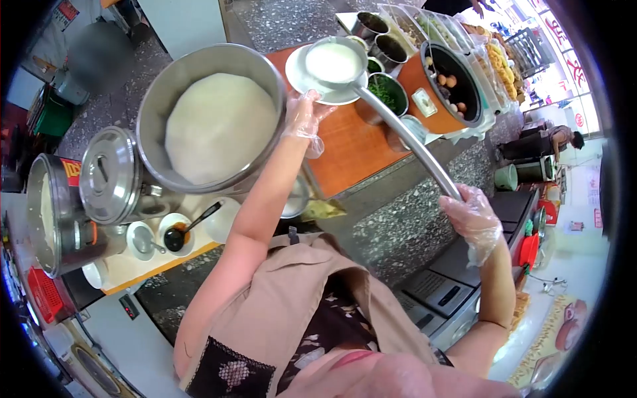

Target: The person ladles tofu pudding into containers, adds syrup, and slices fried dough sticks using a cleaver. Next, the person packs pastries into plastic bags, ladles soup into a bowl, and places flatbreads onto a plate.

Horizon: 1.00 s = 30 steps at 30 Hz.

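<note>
Grasped by clear-gloved left hand (306, 118), round white bowl (296, 74) over far left corner of orange-brown wooden tabletop (355, 149), long-handled steel ladle (400, 127) of white liquid (330, 62) above bowl, clenched by clear-gloved right hand (472, 217), past tabletop's right edge

The person's left hand (305, 119), in a clear plastic glove, grips the edge of a white bowl (296, 71) beside the rim of a large metal pot (154, 109) of white liquid (222, 129). The gloved right hand (475, 220) is closed around the far end of a long-handled ladle (419, 144), whose full scoop lies over the bowl. Behind, near the edge of an orange-brown worktop (348, 159), stand a metal container of chopped greens (379, 99) and an orange pot (428, 83) holding eggs (451, 81). Lower left, a black ladle (175, 239) rests in a small bowl (167, 222).
</note>
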Motion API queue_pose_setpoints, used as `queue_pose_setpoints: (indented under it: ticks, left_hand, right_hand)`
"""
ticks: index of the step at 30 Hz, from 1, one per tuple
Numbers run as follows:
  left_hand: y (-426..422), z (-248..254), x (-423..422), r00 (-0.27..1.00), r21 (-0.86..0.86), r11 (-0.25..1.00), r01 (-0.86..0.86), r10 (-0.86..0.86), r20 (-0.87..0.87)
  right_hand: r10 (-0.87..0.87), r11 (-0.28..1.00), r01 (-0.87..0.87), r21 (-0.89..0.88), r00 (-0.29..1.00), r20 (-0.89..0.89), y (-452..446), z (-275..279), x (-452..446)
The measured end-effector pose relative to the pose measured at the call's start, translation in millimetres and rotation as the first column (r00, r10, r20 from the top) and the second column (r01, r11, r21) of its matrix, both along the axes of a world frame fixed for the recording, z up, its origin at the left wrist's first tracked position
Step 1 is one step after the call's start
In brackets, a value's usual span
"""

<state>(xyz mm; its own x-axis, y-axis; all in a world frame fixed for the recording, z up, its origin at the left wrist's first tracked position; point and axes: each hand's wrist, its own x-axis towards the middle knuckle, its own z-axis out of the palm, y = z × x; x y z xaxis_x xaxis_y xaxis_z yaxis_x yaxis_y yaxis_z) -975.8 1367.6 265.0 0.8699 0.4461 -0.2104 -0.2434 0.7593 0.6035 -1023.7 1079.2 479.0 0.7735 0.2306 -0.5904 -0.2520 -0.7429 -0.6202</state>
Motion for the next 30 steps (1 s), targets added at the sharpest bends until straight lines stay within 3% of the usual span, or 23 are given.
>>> queue_pose_setpoints:
  ticks: [5, 11, 13, 18, 23, 30]
  left_hand:
    - [-24.9, -44.4, 63.1, 0.991, -0.052, 0.995, -0.090, 0.084, -0.104]
    - [-13.7, -115.7, 123.6, 0.960, -0.032, 0.975, -0.220, 0.211, -0.186]
    - [-2.6, -130.4, 135.8, 0.955, -0.053, 0.973, -0.223, 0.207, -0.214]
    - [20.3, -166.4, 160.7, 0.926, -0.033, 0.958, -0.283, 0.265, -0.269]
    - [38.7, -203.0, 177.5, 0.897, -0.059, 0.944, -0.326, 0.289, -0.336]
    - [51.9, -208.2, 187.4, 0.882, 0.003, 0.941, -0.338, 0.318, -0.348]
  right_hand:
    - [0.044, 0.999, -0.044, -0.017, 0.999, -0.004, -18.9, -64.2, 66.9]
    - [0.049, 0.984, -0.042, 0.173, 0.998, -0.041, -9.2, -147.7, 124.3]
    - [0.095, 0.987, -0.088, 0.134, 0.994, -0.047, -7.3, -173.5, 143.6]
    - [0.137, 0.990, -0.137, 0.046, 0.990, -0.012, 18.2, -196.2, 173.9]
    - [0.150, 0.985, -0.146, 0.089, 0.988, -0.047, 33.1, -217.3, 196.5]
    - [0.163, 0.982, -0.167, 0.091, 0.985, 0.049, 38.1, -243.5, 214.8]
